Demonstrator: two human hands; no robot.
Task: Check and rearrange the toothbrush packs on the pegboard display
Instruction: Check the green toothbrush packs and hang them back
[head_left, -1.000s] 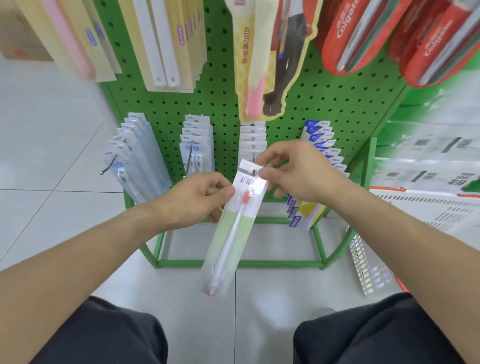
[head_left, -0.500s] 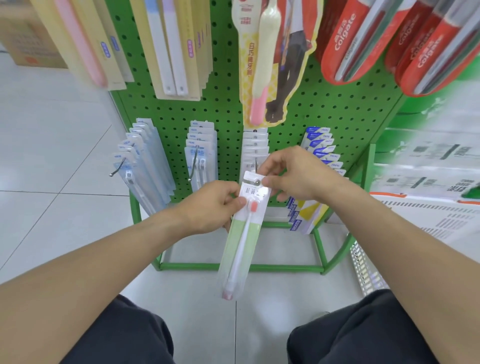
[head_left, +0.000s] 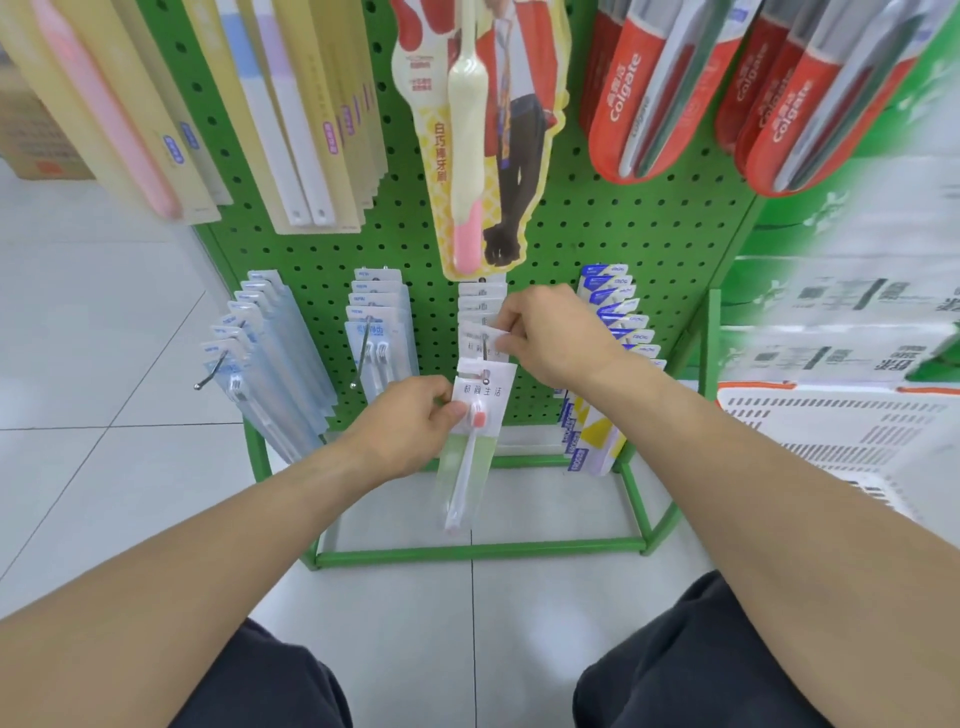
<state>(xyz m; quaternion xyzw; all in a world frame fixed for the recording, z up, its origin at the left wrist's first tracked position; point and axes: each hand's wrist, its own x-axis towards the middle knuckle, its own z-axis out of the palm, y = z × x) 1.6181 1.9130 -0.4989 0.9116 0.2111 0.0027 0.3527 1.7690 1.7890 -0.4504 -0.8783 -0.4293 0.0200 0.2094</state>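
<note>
You face a green pegboard (head_left: 597, 234) full of little holes. Toothbrush packs hang from its hooks. Near the bottom edge hang four rows: pale blue packs (head_left: 275, 358) on the left, then more blue ones (head_left: 382, 332), white ones (head_left: 480, 306), and blue-and-yellow packs (head_left: 608, 332) on the right. Red packs (head_left: 644, 93) hang near the top right corner.

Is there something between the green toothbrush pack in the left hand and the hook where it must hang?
Nothing visible blocks it. The left hand holds the green toothbrush pack with its hanging hole at the tip of the hook. The right hand holds the packs already hanging back, so the front of the hook is free.
</note>
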